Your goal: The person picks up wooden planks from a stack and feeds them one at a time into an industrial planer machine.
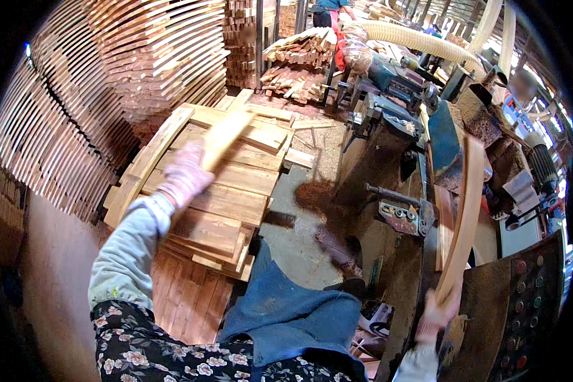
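Note:
My left hand (pixel 188 172), in a light work glove, closes on the near end of a short wooden board (pixel 230 135), both slightly blurred. That board lies over or just above a stack of wooden planks (pixel 235 194); whether it touches them I cannot tell. On the right side, my right hand (pixel 440 312) is closed around the near end of a long, narrow wooden strip (pixel 466 210). The strip runs away from me along the woodworking machine (pixel 449 140), its far end beside the blue housing. The glove hides part of each grip.
Tall stacks of wooden strips (pixel 153 57) rise at the left. A control panel with buttons (pixel 522 312) is at the lower right, near my right hand. Sawdust (pixel 315 194) lies below the machine. A ribbed hose (pixel 420 37) crosses the back, where another person (pixel 328 14) stands.

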Demonstrator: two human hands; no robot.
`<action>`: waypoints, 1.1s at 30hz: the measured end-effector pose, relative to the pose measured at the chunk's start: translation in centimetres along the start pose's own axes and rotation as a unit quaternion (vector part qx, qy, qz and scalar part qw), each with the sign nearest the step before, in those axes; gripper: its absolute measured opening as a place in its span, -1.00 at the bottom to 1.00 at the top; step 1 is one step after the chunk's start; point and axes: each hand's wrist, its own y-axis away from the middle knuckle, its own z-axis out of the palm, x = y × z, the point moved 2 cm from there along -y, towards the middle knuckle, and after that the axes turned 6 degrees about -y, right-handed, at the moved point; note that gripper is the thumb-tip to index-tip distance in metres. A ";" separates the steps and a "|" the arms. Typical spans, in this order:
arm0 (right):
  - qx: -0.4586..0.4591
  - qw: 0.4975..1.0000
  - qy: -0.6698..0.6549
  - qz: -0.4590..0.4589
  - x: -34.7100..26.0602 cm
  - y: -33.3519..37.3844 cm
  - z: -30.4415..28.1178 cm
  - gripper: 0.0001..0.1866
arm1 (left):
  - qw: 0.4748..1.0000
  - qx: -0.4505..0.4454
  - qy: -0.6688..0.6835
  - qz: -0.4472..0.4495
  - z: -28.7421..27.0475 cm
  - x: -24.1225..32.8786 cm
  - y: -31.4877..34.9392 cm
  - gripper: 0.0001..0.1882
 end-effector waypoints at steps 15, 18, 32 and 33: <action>-0.197 0.949 0.243 -0.041 -3.8 9.9 -11.2 -0.26 | 0.956 -0.114 -0.040 -0.268 0.1 -15.4 -5.4 0.03; -0.081 0.982 0.168 -0.021 0.6 5.9 -6.5 -0.47 | 0.951 -0.130 -0.016 -0.281 -1.1 -15.8 -3.6 0.02; -0.351 0.813 -0.453 0.102 -19.4 -0.3 10.5 -0.01 | 0.666 -0.148 0.731 0.001 -4.7 19.0 11.2 -0.60; -0.375 0.805 -0.442 0.130 -21.0 0.1 9.6 0.07 | 0.667 -0.150 0.729 0.020 -5.2 23.1 12.4 -0.58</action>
